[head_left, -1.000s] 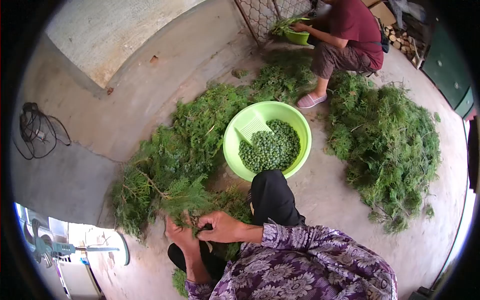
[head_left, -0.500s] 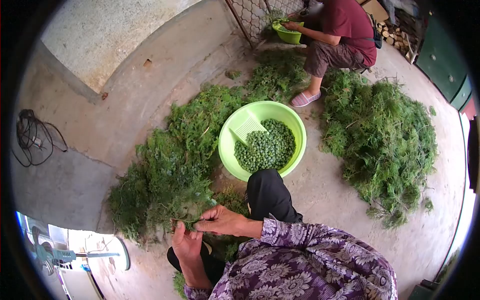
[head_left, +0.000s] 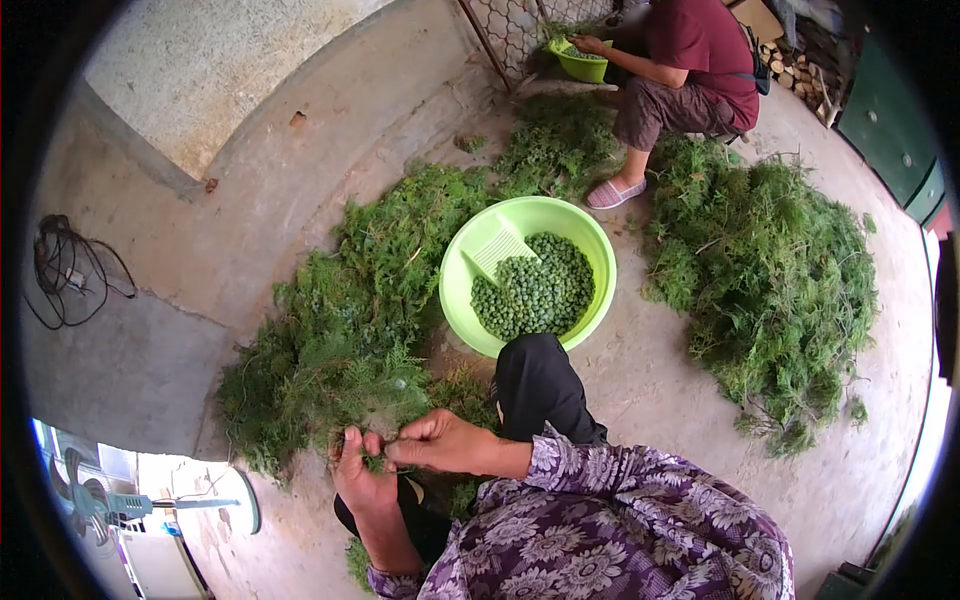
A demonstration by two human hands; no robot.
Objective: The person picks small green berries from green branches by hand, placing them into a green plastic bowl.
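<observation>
The sprig is mostly covered by the pinching fingers of the left hand and right hand. The green basin's near rim hides behind a dark knee. Far off, the co-worker is cut off at the top edge, and the small bowl's contents are too small to tell.

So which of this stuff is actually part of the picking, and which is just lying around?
In use:
- left hand and right hand, both pinching a green sprig
- branch pile beside them
- big green basin with picked green balls

Lying about:
- black cable coil
- fan
- stacked firewood
</observation>
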